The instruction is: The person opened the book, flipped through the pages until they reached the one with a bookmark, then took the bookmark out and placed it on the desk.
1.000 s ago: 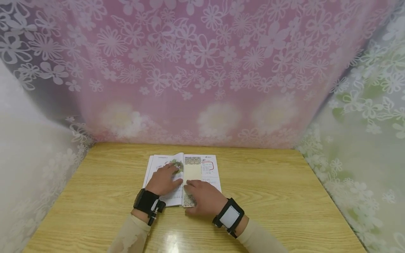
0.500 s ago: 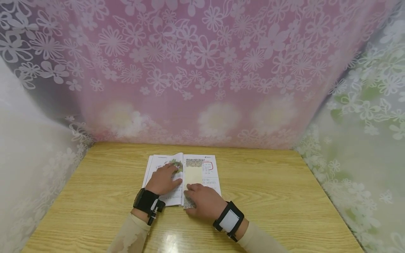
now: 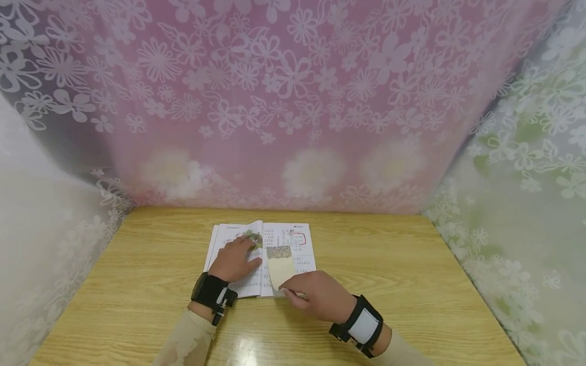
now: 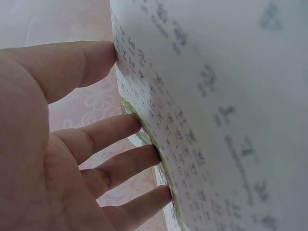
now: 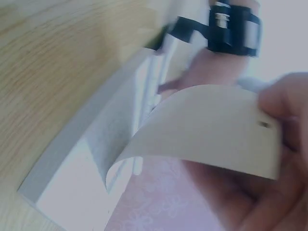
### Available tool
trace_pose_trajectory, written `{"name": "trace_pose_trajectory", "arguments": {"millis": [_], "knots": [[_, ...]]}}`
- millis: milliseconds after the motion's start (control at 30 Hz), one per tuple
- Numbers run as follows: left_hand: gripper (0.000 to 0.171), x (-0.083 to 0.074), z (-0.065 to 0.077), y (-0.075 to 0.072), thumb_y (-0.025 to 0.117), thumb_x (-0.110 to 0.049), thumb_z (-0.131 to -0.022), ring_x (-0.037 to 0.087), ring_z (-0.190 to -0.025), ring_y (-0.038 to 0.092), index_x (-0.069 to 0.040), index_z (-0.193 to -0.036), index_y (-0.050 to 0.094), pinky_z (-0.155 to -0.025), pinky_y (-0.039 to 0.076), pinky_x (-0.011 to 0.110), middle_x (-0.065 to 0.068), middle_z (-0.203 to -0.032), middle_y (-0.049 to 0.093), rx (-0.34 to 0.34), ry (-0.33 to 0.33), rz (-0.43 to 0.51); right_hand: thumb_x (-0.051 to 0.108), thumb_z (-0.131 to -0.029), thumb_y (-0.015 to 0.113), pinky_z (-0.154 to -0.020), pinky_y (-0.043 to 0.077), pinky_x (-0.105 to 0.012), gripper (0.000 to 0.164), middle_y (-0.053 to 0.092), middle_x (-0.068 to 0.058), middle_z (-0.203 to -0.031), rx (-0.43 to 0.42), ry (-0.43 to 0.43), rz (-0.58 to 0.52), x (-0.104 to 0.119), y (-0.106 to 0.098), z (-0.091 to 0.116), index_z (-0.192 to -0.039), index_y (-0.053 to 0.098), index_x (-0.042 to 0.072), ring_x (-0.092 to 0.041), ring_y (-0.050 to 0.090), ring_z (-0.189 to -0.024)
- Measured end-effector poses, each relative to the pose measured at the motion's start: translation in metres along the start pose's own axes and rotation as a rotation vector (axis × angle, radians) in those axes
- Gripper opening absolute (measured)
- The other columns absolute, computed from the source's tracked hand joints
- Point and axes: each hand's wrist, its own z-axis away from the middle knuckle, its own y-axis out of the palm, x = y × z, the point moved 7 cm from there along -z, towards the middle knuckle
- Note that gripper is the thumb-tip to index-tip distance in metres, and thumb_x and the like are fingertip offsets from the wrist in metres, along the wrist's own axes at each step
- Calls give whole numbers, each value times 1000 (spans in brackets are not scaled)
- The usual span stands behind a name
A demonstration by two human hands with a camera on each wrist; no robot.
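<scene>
An open book (image 3: 303, 262) with printed text and a colour picture lies on the table. My left hand (image 3: 234, 259) rests on its left page; in the left wrist view, the spread fingertips (image 4: 144, 156) touch the page. On the right page is a cream bookmark-like paper strip (image 3: 280, 267) with a patterned band at its far end. My right hand (image 3: 318, 296) pinches the near end between thumb and fingers. That end is raised, and the strip (image 5: 202, 127) bends in an arc in the right wrist view. The strip's near tip is hidden by the fingers in the head view.
The wooden table (image 3: 389, 259) extends on all sides of the book. A pink floral curtain (image 3: 274, 127) hangs behind it, and a pale floral curtain (image 3: 526, 203) is at the right. Both wrists wear black straps (image 3: 212, 291) with small cameras.
My right hand has gone from lying over the strip to pinching its near end, lifting it and drawing the strip nearer me. The left hand has stayed on the left page.
</scene>
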Motion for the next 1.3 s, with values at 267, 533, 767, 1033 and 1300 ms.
{"name": "trace_pose_trajectory", "arguments": {"millis": [267,533,767,1033,1300], "knots": [[50,3,1,-2,64,-38,-91,43,-122,46,-8,-131,59,-92,39,59,18,-140,46,20,-16,10,1,-84,58,-50,43,-14,23,71,2,-88,-510,23,90,0,-89,26,-98,74,10,1,55,-62],[49,2,3,-2,64,-36,-91,43,-122,46,-8,-131,58,-92,38,60,19,-139,45,26,-35,49,10,-90,50,-45,47,-26,29,69,-5,-86,-668,-27,447,-14,-118,50,-105,75,5,-14,61,-61],[49,3,2,2,64,-37,-91,41,-123,46,-8,-131,59,-93,37,60,18,-139,47,29,-33,41,9,-81,65,-54,53,-28,25,70,-6,-93,-415,136,460,-59,-67,71,-104,75,7,-18,67,-75],[50,5,0,3,64,-39,-91,40,-124,45,-9,-131,58,-94,37,60,17,-139,46,27,-36,42,14,-79,75,-74,55,-33,19,69,-7,-108,-118,299,336,-82,-18,78,-98,76,11,-21,66,-97],[51,1,1,0,64,-39,-91,43,-124,45,-8,-131,58,-94,37,60,19,-140,45,31,-33,51,23,-84,71,-83,51,-36,13,62,-8,-120,109,416,232,-95,6,89,-97,69,19,-25,61,-107]]}}
